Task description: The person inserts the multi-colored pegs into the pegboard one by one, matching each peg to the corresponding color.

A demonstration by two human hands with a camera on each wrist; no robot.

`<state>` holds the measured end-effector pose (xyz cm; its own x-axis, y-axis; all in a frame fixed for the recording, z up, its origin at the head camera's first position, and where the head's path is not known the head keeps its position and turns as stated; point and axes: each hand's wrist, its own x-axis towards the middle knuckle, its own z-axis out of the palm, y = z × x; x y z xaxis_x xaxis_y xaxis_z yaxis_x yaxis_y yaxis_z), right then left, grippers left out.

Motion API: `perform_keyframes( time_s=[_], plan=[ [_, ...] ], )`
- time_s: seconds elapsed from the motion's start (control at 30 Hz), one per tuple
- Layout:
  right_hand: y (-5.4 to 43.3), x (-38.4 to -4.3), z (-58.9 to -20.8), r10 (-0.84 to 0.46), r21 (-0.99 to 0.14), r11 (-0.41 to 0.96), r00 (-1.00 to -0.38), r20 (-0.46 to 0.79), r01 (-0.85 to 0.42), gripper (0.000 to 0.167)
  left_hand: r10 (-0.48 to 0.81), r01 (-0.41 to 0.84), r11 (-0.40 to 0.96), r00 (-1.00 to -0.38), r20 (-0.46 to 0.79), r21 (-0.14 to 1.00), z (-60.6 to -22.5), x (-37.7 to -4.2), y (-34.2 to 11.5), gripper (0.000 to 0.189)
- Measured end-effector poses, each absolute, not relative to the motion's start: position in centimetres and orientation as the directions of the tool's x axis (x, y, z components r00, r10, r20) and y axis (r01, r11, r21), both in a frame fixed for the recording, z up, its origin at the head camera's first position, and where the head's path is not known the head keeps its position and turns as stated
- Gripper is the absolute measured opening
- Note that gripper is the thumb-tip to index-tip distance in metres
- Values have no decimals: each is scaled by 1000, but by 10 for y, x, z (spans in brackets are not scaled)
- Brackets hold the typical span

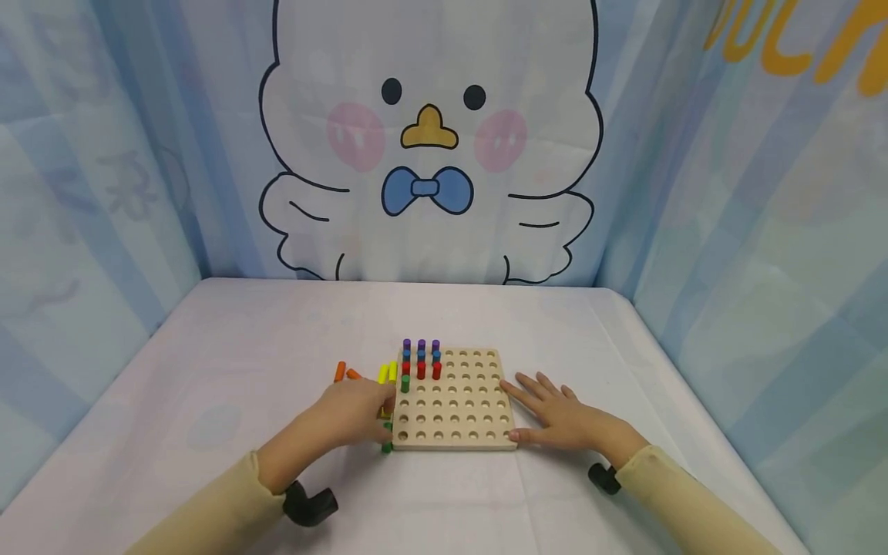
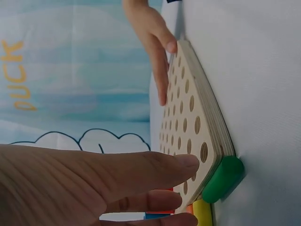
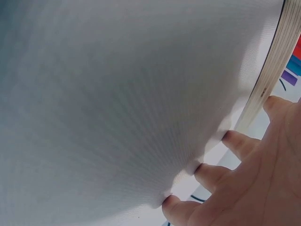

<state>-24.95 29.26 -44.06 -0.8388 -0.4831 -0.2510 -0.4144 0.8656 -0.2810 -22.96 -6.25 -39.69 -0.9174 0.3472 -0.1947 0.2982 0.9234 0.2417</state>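
Observation:
A square wooden pegboard [image 1: 454, 445] with rows of round holes lies on the table. Purple, blue and red pegs [image 1: 421, 371] stand in its far left holes, and one green peg [image 1: 405, 384] stands nearer. At the board's left edge, my left hand [image 1: 354, 412] hovers over loose pegs, thumb and fingers apart; nothing shows between them. A loose green peg [image 2: 225, 179] and a yellow peg [image 2: 203, 213] lie beside the board, below those fingertips. My right hand [image 1: 565, 416] spreads its fingers at the right edge, thumb and index finger touching the board, other fingertips on the cloth.
Loose yellow pegs [image 1: 392, 371] lie against the board's left side, and orange pegs [image 1: 340, 371] lie farther left. A white cloth covers the table [image 1: 243, 339]. Printed curtains [image 1: 749, 231] enclose the back and sides.

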Motion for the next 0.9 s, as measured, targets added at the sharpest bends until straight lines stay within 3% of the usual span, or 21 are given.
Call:
perform_keyframes(
  time_s=[0.9],
  plan=[
    [292, -248, -439, -484, -291, 863, -839, -248, -412, 87, 330, 252, 921, -910, -252, 296, -409, -226, -64, 36]
  ],
)
